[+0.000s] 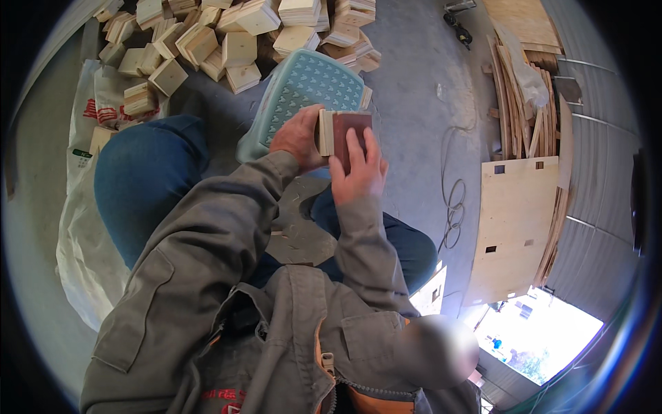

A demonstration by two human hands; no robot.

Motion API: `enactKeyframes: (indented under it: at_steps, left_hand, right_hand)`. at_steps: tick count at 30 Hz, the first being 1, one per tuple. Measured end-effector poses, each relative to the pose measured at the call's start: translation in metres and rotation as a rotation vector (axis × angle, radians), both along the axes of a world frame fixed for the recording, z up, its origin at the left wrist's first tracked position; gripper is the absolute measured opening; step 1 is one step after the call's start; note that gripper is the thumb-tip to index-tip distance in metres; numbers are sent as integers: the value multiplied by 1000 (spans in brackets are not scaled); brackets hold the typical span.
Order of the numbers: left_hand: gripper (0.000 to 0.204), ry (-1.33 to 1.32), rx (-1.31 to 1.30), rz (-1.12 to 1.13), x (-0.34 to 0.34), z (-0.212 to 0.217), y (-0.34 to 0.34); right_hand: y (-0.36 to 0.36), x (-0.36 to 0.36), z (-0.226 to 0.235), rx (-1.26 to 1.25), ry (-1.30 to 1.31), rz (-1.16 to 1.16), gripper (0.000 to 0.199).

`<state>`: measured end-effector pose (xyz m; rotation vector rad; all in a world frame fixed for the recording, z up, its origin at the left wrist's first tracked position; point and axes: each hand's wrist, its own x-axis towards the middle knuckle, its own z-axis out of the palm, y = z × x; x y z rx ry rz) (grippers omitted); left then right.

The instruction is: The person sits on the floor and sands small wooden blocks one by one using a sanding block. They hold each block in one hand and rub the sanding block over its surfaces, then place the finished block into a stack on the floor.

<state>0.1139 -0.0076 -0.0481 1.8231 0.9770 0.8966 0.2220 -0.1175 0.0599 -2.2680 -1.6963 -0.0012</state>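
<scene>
Left grip (299,136) holds a wood block (327,134). Right grip (361,171) holds a brown pad (344,124), lengthwise near-to-far, against its right.

Pale matt wood, layered at edge, in block (327,134); reddish-brown, matt, paper-like face on pad (352,121). Blue-green plastic with raised pattern on stool (314,72). Wrinkled plastic film on sack (81,228). Matt cloth on jacket (303,297). Ribbed sheet metal on wall (589,248).
</scene>
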Motion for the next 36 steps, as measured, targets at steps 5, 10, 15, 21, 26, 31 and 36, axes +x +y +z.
enactKeyframes:
  at_steps: [5,10,15,21,26,31,36]
  left_hand:
    - [98,-8,40,-2,1,-1,0]
    - [95,-23,50,15,1,-1,-1]
    - [95,-6,28,17,0,0,0]
    - [105,19,-34,-14,0,3,0]
    - [106,36,-22,-21,-1,5,0]
    - [102,0,16,-11,1,0,0]
    - [99,-17,53,8,1,2,-1]
  right_hand:
    - [-62,-7,-3,14,28,37,68]
    - [-66,-6,0,22,30,43,65]
    - [-18,6,-2,48,2,15,63]
    - [62,29,-9,-12,5,-88,65]
    - [64,28,-11,10,-63,-79,65]
    - [9,16,-3,-9,-13,-44,64]
    - [-56,11,-4,16,-3,11,65]
